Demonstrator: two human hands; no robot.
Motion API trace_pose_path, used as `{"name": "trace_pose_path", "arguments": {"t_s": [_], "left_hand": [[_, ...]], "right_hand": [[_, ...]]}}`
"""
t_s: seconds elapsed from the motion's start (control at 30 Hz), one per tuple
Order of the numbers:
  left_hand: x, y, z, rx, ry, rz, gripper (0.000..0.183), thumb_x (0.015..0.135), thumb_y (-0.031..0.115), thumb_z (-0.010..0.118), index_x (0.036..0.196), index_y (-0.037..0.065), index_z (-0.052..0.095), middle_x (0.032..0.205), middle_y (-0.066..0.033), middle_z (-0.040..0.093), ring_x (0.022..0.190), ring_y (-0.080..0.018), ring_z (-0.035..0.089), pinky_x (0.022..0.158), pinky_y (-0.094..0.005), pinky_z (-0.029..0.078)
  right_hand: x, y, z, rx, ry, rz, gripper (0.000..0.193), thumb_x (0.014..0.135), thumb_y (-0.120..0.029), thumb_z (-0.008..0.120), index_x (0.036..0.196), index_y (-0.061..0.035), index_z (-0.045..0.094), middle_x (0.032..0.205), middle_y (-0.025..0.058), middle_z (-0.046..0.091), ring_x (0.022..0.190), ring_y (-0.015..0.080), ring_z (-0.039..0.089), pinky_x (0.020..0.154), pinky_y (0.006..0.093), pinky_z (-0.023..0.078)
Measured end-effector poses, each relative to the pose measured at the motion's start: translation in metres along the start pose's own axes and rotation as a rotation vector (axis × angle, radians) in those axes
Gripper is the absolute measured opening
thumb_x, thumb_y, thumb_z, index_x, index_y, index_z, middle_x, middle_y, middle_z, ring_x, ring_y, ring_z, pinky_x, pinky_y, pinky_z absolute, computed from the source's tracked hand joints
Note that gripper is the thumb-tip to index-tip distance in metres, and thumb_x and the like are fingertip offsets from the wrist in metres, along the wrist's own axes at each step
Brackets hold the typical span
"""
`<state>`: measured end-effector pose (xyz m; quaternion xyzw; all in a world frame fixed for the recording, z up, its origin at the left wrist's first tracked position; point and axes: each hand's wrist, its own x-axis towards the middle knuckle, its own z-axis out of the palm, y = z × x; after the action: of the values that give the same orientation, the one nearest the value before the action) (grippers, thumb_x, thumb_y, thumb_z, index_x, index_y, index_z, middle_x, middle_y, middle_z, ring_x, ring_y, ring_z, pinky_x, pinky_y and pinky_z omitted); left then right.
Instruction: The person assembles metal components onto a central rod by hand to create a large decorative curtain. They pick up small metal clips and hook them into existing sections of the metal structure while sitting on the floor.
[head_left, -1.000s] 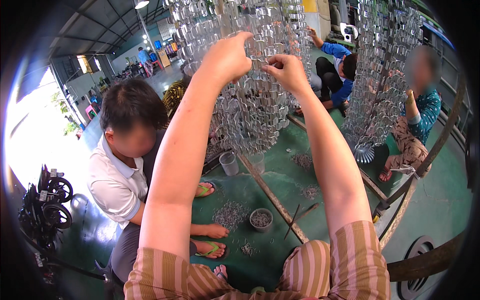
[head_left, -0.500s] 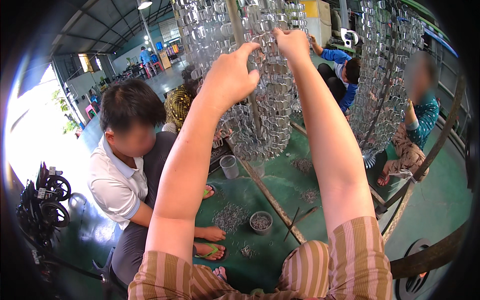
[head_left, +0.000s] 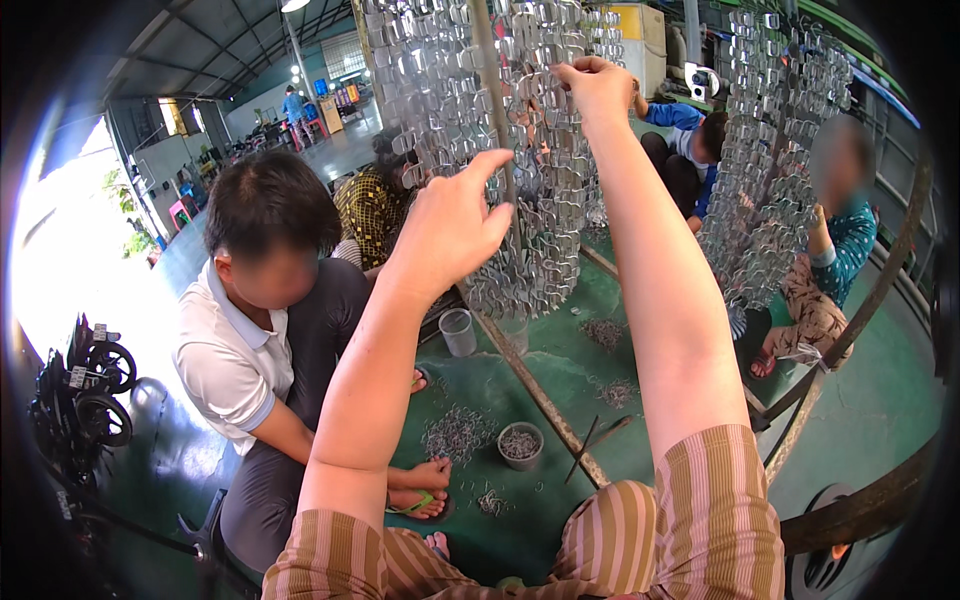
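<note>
Curved, shiny metal clips hang in dense strands as a tall cluster (head_left: 545,235) around an upright pole (head_left: 500,130) before me. My right hand (head_left: 600,90) is raised to the cluster's upper right side, thumb and forefinger pinched together against the strands. What sits between those fingertips is too small to make out. Lower and to the left, my left hand (head_left: 455,225) has its thumb and forefinger spread apart beside the pole, with nothing visible between them. Its other fingers are partly hidden behind the hand.
A person in a white shirt (head_left: 235,350) crouches close on my left. Below lie loose metal pieces (head_left: 460,434), a filled tub (head_left: 520,446), a clear cup (head_left: 458,333) and a floor bar (head_left: 540,400). Another hanging cluster (head_left: 765,170) is at right, with people beside it.
My left hand has dropped lower, away from the upper strands. My right hand has shifted slightly right and stays pinched at the cluster. The view has moved a little.
</note>
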<state>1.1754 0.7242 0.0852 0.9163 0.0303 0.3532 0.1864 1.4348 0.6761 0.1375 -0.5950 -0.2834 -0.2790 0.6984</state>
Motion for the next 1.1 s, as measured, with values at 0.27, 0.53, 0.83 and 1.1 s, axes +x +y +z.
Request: {"name": "trace_pose_path", "arguments": {"t_s": [0.27,0.53,0.83,1.1], "left_hand": [[-0.023,-0.016,-0.006,-0.027,-0.013,-0.009,0.051,0.074,0.013,0.061,0.123,0.011,0.049,0.051,-0.007,0.05,0.046,-0.0148,0.048,0.052,-0.0296,0.04],[-0.036,-0.029,-0.006,-0.107,-0.118,-0.102,0.047,0.077,0.013,0.061,0.123,0.009,0.048,0.053,-0.0048,0.055,0.043,-0.0099,0.05,0.046,-0.0262,0.04],[-0.067,-0.045,0.0,-0.231,-0.126,-0.156,0.046,0.078,0.009,0.06,0.122,0.007,0.048,0.053,-0.0029,0.055,0.042,-0.0081,0.051,0.043,-0.024,0.04],[-0.055,-0.04,0.001,-0.245,-0.117,-0.139,0.045,0.079,0.009,0.061,0.122,0.006,0.049,0.056,-0.0046,0.057,0.043,-0.0088,0.052,0.043,-0.023,0.041]], "right_hand": [[-0.018,-0.02,-0.01,-0.026,0.013,0.008,0.02,0.067,-0.019,0.075,0.081,-0.0058,0.07,0.072,0.0059,0.067,0.064,0.0148,0.062,0.067,0.0304,0.048],[-0.003,-0.014,-0.011,0.104,-0.251,0.096,0.025,0.078,-0.02,0.068,0.094,-0.001,0.066,0.076,0.0029,0.067,0.069,0.0071,0.058,0.058,0.0224,0.042],[-0.013,-0.062,-0.016,-0.188,0.181,-0.402,0.029,0.076,-0.032,0.067,0.084,-0.0039,0.069,0.073,0.0057,0.067,0.063,0.0153,0.062,0.061,0.0264,0.046],[-0.014,-0.104,-0.009,-0.202,0.093,-0.654,0.02,0.075,-0.021,0.062,0.083,-0.0035,0.065,0.077,0.0179,0.061,0.073,0.0329,0.059,0.064,0.0393,0.046]]}}
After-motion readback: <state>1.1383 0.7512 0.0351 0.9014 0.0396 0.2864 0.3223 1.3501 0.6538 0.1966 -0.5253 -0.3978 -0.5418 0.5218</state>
